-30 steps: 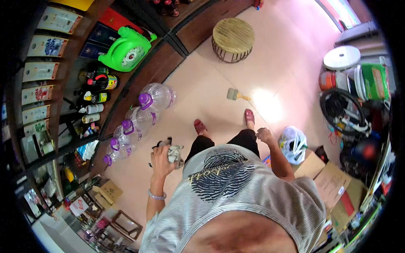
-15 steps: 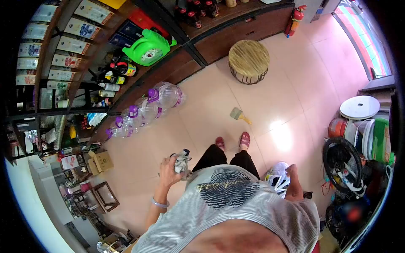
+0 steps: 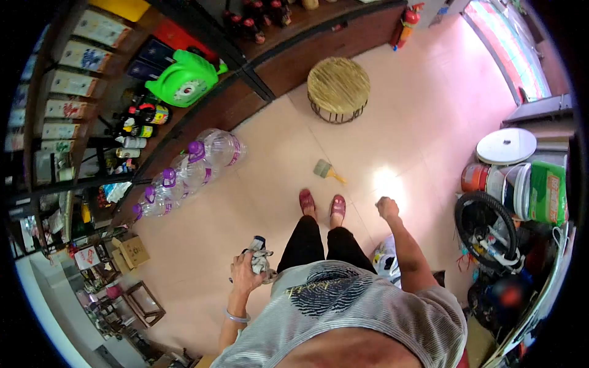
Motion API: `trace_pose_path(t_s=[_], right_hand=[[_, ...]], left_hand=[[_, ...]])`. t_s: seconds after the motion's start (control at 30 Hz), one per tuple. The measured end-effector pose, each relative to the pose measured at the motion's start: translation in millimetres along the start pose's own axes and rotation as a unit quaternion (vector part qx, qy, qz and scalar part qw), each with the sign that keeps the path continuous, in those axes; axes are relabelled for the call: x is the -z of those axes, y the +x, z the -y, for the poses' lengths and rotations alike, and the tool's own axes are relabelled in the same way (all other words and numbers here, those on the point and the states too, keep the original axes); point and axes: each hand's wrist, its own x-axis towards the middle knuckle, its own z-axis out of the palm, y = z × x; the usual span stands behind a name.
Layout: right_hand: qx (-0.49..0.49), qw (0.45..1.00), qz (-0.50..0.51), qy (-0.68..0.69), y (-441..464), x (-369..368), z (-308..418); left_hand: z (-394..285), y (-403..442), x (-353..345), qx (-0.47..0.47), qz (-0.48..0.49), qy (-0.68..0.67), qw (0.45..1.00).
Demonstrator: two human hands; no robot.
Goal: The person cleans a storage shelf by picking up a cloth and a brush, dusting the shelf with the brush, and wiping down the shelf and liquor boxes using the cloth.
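Observation:
My left hand (image 3: 246,274) is wrapped round a crumpled grey-and-white cloth (image 3: 260,257) with a dark part at its top, held beside my left thigh. A bracelet circles that wrist. My right hand (image 3: 387,208) is held out over the floor on the right, its fingers curled in; whether anything is inside them is too small to tell. On the pink tiles ahead of my feet lies a wide brush (image 3: 323,168) with a yellow handle, touched by neither hand.
A round wooden-topped stool (image 3: 338,86) stands ahead. Large clear bottles (image 3: 224,148) line the left shelves. At the right are a black wheel (image 3: 486,230), buckets (image 3: 517,190) and a white bag (image 3: 386,260). A fire extinguisher (image 3: 408,26) stands far ahead.
My right hand has swung forward, away from over the white bag. My left hand still grips the cloth. My feet have come closer together, and the view has shifted.

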Motion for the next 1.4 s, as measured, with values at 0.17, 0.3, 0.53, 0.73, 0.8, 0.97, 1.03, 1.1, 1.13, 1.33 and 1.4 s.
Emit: trace_pose_path(t_s=[0.17,0.3,0.53,0.73,0.8,0.97,1.03,1.1,1.13,1.33,1.4], right_hand=[[-0.042,0.999,0.029,-0.002,41.8,-33.9,29.6],[-0.114,0.984,0.131,-0.037,88.8,-112.3,37.1],[0.052,0.971,0.137,-0.188,195.4,-286.8,31.7],[0.072,0.945,0.051,-0.315,268.9,-365.5,24.0],[0.118,0.945,0.027,-0.303,287.2,-389.8,6.6],[0.202,0.929,-0.017,-0.31,309.5,-407.2,9.8],[0.197,0.934,-0.006,-0.297,303.8,-403.8,10.9],[0.092,0.985,0.096,-0.111,290.7,-372.9,32.5],[0.099,0.988,0.06,-0.101,277.1,-364.6,41.5],[0.04,0.979,0.184,-0.071,203.6,-266.9,89.0],[0.083,0.979,0.174,-0.074,187.3,-251.9,85.8]], left_hand=[[32.2,30.2,-14.7,0.045,0.128,0.021,0.991],[57.8,68.8,-41.5,0.063,0.156,0.017,0.986],[126.6,110.8,-128.3,0.091,0.198,0.031,0.976],[134.4,147.3,-164.7,0.143,0.207,0.029,0.967],[133.2,148.7,-167.0,0.166,0.217,0.046,0.961],[134.5,148.5,-171.1,0.194,0.238,0.068,0.949],[126.5,140.2,-158.6,0.187,0.228,0.065,0.953],[123.2,129.8,-144.6,0.182,0.236,0.058,0.953],[122.0,123.9,-139.6,0.167,0.221,0.051,0.959],[90.9,80.5,-76.9,0.142,0.154,0.056,0.976],[90.2,64.5,-58.7,0.132,0.097,-0.021,0.986]])
